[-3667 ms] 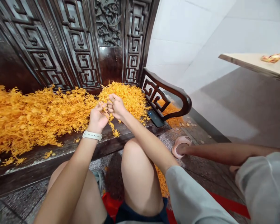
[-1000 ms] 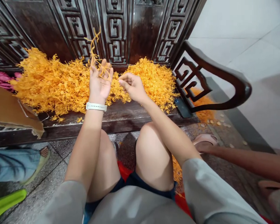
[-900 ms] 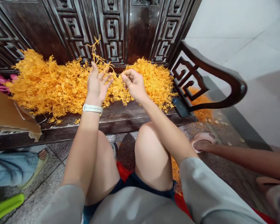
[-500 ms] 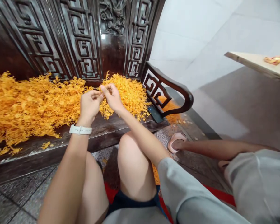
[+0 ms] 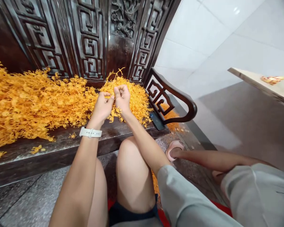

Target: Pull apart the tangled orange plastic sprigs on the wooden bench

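In front of the bench back, my left hand (image 5: 103, 107), with a pale watch strap on its wrist, is closed in a pinch. Close beside it, my right hand (image 5: 123, 97) also pinches with thumb and forefinger. Between and above the fingertips shows an orange plastic flower sprig (image 5: 115, 74), its bare stem sticking up; the fingers hide much of it. Behind the hands lies a heap of small orange plastic flowers (image 5: 139, 101). Left of them spreads a larger pile of orange flower sprigs (image 5: 38, 101) along the bench seat.
The dark carved wooden bench (image 5: 119, 56) ends in an openwork armrest (image 5: 191, 110). A phone (image 5: 157, 121) lies beside it. Orange bits (image 5: 171, 118) cover the floor beyond. At the right are another person's leg (image 5: 203, 159) with a pink shoe (image 5: 174, 149) and a board edge (image 5: 257, 85).
Both hands have shifted right and slightly down in view. More of the sprig's stem now stands up above them. The camera view has moved a little.
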The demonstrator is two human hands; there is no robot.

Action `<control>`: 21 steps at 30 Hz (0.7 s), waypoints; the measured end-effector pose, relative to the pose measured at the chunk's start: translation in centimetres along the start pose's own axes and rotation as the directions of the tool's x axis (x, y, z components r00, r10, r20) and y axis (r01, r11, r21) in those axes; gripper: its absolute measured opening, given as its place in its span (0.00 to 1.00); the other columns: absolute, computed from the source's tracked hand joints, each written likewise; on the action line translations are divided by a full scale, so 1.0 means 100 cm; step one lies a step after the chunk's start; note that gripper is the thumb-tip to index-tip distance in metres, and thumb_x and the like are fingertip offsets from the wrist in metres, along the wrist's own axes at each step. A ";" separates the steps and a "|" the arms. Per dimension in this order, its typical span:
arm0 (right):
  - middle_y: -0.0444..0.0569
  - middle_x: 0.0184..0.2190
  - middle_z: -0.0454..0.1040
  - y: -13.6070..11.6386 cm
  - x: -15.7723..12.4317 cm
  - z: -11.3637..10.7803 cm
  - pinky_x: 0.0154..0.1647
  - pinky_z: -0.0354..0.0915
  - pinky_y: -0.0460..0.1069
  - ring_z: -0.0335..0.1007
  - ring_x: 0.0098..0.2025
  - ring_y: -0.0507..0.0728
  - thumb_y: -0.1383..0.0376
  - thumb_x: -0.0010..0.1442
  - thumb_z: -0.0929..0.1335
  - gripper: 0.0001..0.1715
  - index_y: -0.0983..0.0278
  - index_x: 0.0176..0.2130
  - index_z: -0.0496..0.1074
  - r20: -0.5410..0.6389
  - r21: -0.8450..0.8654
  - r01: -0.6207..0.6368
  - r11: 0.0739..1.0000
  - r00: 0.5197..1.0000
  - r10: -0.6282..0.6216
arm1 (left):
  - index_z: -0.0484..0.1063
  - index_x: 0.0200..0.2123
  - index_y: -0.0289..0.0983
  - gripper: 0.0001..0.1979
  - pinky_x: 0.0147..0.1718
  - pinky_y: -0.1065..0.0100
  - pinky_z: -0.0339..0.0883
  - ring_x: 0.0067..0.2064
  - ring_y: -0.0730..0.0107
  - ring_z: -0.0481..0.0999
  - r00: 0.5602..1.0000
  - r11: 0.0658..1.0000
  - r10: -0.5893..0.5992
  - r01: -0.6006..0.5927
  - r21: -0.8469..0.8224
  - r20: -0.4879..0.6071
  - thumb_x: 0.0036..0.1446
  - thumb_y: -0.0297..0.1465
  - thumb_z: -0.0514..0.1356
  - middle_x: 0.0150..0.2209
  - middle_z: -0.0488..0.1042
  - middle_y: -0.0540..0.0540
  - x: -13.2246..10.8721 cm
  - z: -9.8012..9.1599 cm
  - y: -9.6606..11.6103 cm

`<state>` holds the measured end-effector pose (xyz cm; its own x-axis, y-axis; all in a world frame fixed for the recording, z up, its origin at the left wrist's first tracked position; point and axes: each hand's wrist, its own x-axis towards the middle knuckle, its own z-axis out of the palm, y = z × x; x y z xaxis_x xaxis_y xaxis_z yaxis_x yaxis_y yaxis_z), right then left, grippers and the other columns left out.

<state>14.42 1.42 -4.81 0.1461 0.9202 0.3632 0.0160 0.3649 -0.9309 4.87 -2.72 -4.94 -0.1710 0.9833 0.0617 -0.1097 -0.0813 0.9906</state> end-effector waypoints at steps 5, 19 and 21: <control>0.43 0.32 0.59 -0.008 -0.004 0.006 0.33 0.61 0.47 0.60 0.34 0.53 0.52 0.71 0.69 0.18 0.57 0.37 0.59 -0.011 0.039 -0.046 0.998 0.999 0.047 | 0.69 0.22 0.38 0.16 0.25 0.68 0.46 0.25 0.69 0.59 0.985 0.972 0.102 -0.128 0.196 0.138 0.63 0.30 0.63 0.20 0.63 0.50 0.001 -0.019 0.003; 0.45 0.32 0.66 0.014 0.007 0.017 0.37 0.66 0.49 0.65 0.35 0.52 0.38 0.62 0.72 0.29 0.60 0.36 0.66 0.044 0.011 0.033 0.999 0.998 -0.034 | 0.67 0.28 0.39 0.17 0.33 0.67 0.58 0.31 0.70 0.67 0.991 0.992 0.126 -0.127 -0.016 -0.052 0.72 0.35 0.59 0.28 0.69 0.49 0.004 -0.002 -0.004; 0.44 0.30 0.65 0.011 0.005 0.017 0.36 0.65 0.49 0.63 0.33 0.52 0.36 0.63 0.70 0.31 0.60 0.34 0.66 0.135 -0.016 0.031 0.999 0.990 -0.028 | 0.66 0.27 0.39 0.18 0.33 0.67 0.57 0.31 0.70 0.66 0.992 0.991 0.115 -0.118 -0.057 -0.061 0.73 0.34 0.59 0.28 0.67 0.50 0.004 -0.002 -0.004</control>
<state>12.86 2.55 -5.58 0.0108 0.9202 0.3913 0.0359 0.3907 -0.9198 4.64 -2.31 -5.36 -0.2417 0.9558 0.1675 -0.1444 -0.2061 0.9678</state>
